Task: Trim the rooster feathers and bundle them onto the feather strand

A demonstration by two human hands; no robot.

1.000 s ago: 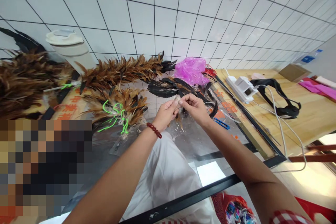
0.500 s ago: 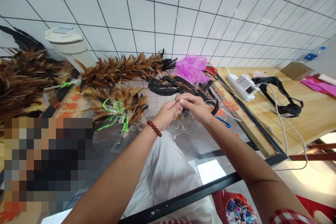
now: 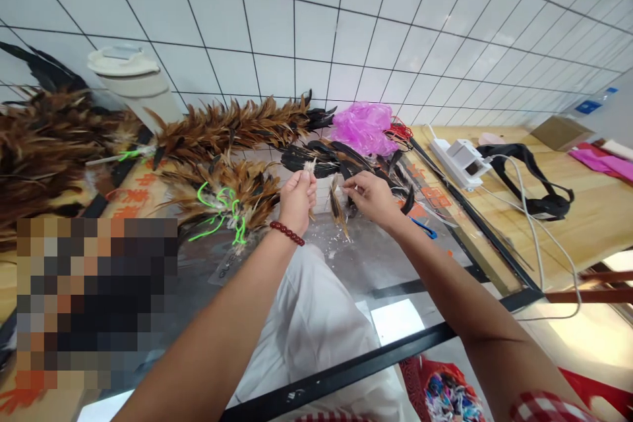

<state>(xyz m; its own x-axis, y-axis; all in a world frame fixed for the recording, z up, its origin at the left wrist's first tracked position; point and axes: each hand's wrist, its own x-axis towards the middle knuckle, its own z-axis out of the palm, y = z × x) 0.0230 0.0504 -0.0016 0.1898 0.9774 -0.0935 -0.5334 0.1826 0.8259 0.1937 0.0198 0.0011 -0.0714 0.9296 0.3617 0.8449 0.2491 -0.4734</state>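
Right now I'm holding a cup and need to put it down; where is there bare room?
Bare wood beyond the black strap. Bare glass right of the right hand. Crowded: brown feather bundles, black feathers.

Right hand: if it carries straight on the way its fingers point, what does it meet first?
The right hand points left, pinching a small brown feather. Straight on, it would likely meet the left hand, closed on a pale-tipped feather tuft. The two look roughly level, though depth is uncertain.
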